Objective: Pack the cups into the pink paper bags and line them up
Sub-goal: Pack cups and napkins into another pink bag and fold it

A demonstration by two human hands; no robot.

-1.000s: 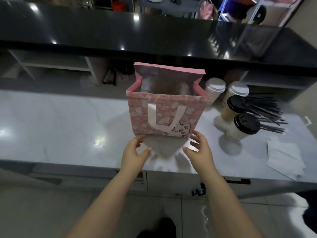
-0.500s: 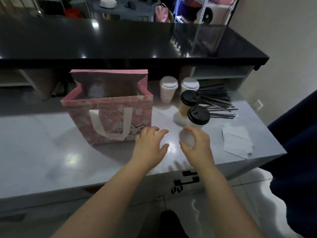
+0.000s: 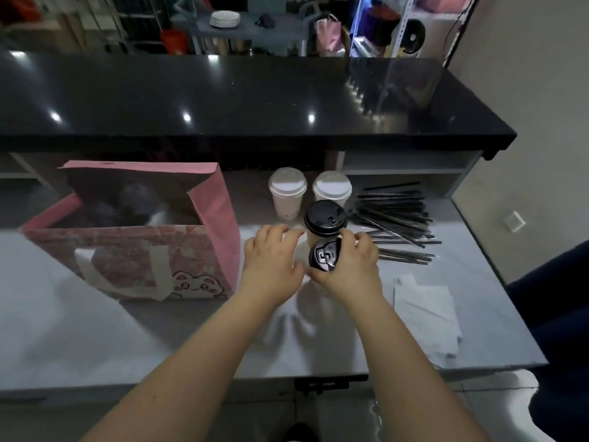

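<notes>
Fingers of right hand (image 3: 350,266) curl round lid of near black-lidded paper cup (image 3: 323,258), standing just right of open pink paper bag (image 3: 127,260). Beside it left hand (image 3: 271,263) spread, empty. Cup likely light, crushable; lid may pop: grip wall.

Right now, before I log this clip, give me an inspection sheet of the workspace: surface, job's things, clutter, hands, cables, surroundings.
Surface: pale counter, glossy, with light glare.
Job's things: pink paper bag stands open at left, contents too dark to tell. First white-lidded cup and second white-lidded cup stand at the back. The farther black-lidded cup and nearer black-lidded cup stand in front.
Clutter: black straws piled right of the cups; white paper sheets toward the front.
Hands: right hand grips the nearer black-lidded cup at its lid; left hand open beside it, holding nothing.
Cables: nothing seen.
Surroundings: black raised counter behind; stacked plates beyond.
</notes>
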